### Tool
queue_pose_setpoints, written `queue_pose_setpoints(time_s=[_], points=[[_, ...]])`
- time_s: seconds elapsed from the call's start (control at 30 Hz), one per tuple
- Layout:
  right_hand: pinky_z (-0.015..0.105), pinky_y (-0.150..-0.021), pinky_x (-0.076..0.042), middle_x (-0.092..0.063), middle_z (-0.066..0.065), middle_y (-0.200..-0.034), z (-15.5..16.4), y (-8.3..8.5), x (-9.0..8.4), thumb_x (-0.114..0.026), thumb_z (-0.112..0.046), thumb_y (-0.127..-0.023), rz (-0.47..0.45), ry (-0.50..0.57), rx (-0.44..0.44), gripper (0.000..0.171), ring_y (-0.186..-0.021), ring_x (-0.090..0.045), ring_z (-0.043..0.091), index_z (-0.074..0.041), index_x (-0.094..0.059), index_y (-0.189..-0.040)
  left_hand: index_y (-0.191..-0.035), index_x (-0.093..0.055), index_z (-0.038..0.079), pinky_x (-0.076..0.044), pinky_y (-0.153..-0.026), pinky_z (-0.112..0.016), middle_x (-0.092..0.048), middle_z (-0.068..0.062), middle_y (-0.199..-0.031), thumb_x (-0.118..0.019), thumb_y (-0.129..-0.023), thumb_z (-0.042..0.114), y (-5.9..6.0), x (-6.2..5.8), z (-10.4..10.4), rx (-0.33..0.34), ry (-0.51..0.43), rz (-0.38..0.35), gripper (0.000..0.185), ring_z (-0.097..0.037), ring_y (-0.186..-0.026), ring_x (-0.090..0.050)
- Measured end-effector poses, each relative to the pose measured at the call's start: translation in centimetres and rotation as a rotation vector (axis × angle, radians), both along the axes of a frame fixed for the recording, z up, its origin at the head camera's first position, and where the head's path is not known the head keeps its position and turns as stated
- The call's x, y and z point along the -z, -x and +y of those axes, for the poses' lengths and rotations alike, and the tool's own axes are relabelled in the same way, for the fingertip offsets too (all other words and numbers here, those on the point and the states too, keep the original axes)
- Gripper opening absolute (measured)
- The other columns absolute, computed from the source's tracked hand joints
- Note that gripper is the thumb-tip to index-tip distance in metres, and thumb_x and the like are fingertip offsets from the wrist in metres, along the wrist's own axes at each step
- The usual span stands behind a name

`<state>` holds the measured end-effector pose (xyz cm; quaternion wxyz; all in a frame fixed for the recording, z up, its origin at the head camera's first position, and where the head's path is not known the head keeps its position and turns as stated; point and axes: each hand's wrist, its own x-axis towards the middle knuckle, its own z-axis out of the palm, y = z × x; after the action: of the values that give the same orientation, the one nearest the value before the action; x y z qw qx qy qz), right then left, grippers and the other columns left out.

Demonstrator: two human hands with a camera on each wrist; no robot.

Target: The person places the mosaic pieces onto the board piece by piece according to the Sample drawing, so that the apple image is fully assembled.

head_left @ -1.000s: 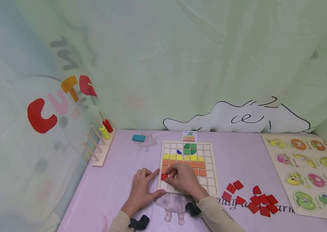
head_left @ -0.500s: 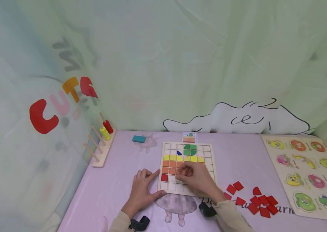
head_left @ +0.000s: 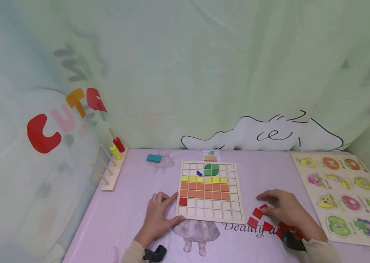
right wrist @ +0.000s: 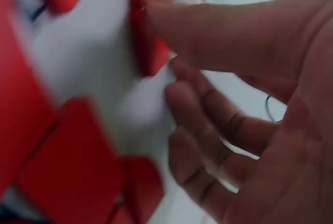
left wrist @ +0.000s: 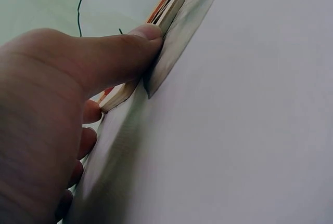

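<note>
- So the right hand point(head_left: 286, 212) was over the grid board point(head_left: 208, 191) a second ago, sitting on the bottom rows, and now it's swung off to the right and come down on the pile of loose red tiles point(head_left: 258, 213) on the surface point(head_left: 126, 215).
- One red tile point(head_left: 183, 201) sits alone in the board, first cell of the row under the orange band, just ahead of the left fingers. My read: that one's been placed and the hand is going back for another.
- Right fingers: loosely curved over the pile. In the wrist view a red tile point(right wrist: 151, 47) sits right at the thumb tip, but it's blurry, so I can't tell if it's pinched yet or only touched.
- Left hand point(head_left: 158, 217) hasn't budged, fingers spread flat on the surface, thumb point(left wrist: 117, 52) pressed against the board's near edge point(left wrist: 171, 11) at the left corner.
- Orientation: the tiles by the right fingers are small squares, so no real long axis; they lie flat, turned at odd angles, some corner-on like diamonds. The board lies square to the person.
</note>
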<state>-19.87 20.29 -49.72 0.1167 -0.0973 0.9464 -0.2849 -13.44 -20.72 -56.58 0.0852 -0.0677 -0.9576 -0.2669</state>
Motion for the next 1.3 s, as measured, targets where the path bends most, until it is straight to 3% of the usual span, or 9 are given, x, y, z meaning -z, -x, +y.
queue_pose_setpoints(time_s=[0.23, 0.4, 0.53, 0.7, 0.87, 1.07, 1.2, 1.3], points=[[0.044, -0.085, -0.060, -0.073, 0.009, -0.106, 0.5, 0.1, 0.6, -0.087, -0.012, -0.086, -0.048, 0.013, 0.035, 0.023, -0.096, -0.063, 0.024, -0.009, -0.080, -0.107, -0.147, -0.066, 0.025, -0.034, -0.085, -0.033, -0.048, 0.007, -0.105, -0.091, -0.076, 0.055, 0.0, 0.1, -0.1, 0.001, -0.016, -0.016, 0.081, -0.009, -0.096, -0.035], [0.028, -0.072, -0.054, -0.069, 0.004, -0.094, 0.8, 0.1, 1.0, -0.087, -0.013, -0.087, -0.060, 0.008, 0.052, 0.023, -0.087, -0.060, 0.020, -0.008, -0.077, -0.107, -0.147, -0.066, 0.025, -0.033, -0.085, -0.033, -0.049, 0.007, -0.106, -0.090, -0.076, 0.057, 0.1, -0.1, 0.0, 0.002, -0.009, -0.016, 0.081, -0.009, -0.097, -0.035], [0.023, -0.066, -0.049, -0.063, 0.002, -0.086, 1.0, 0.2, 1.2, -0.084, -0.015, -0.091, -0.049, 0.019, 0.055, 0.023, -0.082, -0.057, 0.018, -0.007, -0.072, -0.109, -0.147, -0.065, 0.024, -0.033, -0.085, -0.033, -0.049, 0.007, -0.106, -0.090, -0.077, 0.057, 0.2, -0.2, 0.1, -0.001, -0.002, -0.024, 0.081, -0.008, -0.097, -0.035], [0.024, -0.062, -0.043, -0.057, 0.002, -0.080, 0.9, 0.2, 1.3, -0.078, -0.019, -0.097, 0.094, 0.035, 0.075, 0.026, -0.077, -0.053, 0.017, -0.006, -0.065, -0.115, -0.148, -0.065, 0.024, -0.033, -0.085, -0.033, -0.049, 0.007, -0.106, -0.090, -0.077, 0.057, 0.2, -0.2, 0.1, -0.002, 0.005, -0.024, 0.081, -0.008, -0.097, -0.034], [0.022, -0.062, -0.046, -0.066, 0.002, -0.081, -0.5, 0.5, 1.3, -0.079, -0.025, -0.097, 0.240, 0.139, 0.151, 0.027, -0.071, -0.056, 0.012, -0.008, -0.070, -0.116, -0.148, -0.065, 0.025, -0.033, -0.085, -0.033, -0.049, 0.008, -0.106, -0.090, -0.077, 0.057, 0.2, -0.1, 0.0, -0.009, 0.012, -0.024, 0.082, -0.008, -0.097, -0.034], [0.018, -0.070, -0.056, -0.079, 0.012, -0.099, -4.4, 0.5, 0.6, -0.085, -0.021, -0.092, 0.151, 0.344, 0.223, 0.041, -0.080, -0.074, 0.019, -0.005, -0.074, -0.128, -0.148, -0.065, 0.025, -0.033, -0.085, -0.033, -0.049, 0.007, -0.106, -0.089, -0.077, 0.058, 0.2, -0.1, -0.1, -0.008, 0.004, -0.037, 0.082, -0.008, -0.097, -0.035], [0.020, -0.078, -0.059, -0.080, 0.015, -0.106, -7.9, 0.5, 0.2, -0.082, -0.012, -0.093, 0.079, 0.441, 0.166, 0.041, -0.090, -0.078, 0.023, -0.002, -0.072, -0.131, -0.148, -0.065, 0.024, -0.033, -0.085, -0.033, -0.049, 0.006, -0.106, -0.090, -0.077, 0.057, 0.1, -0.1, -0.2, -0.005, -0.008, -0.043, 0.082, -0.009, -0.097, -0.035], [0.023, -0.081, -0.060, -0.080, 0.010, -0.100, -10.7, 0.3, 0.2, -0.084, -0.009, -0.091, 0.054, 0.454, 0.113, 0.037, -0.089, -0.077, 0.020, -0.002, -0.074, -0.126, -0.148, -0.065, 0.024, -0.033, -0.086, -0.033, -0.049, 0.006, -0.106, -0.090, -0.077, 0.056, 0.1, -0.2, -0.1, -0.002, -0.021, -0.049, 0.082, -0.009, -0.097, -0.035]])
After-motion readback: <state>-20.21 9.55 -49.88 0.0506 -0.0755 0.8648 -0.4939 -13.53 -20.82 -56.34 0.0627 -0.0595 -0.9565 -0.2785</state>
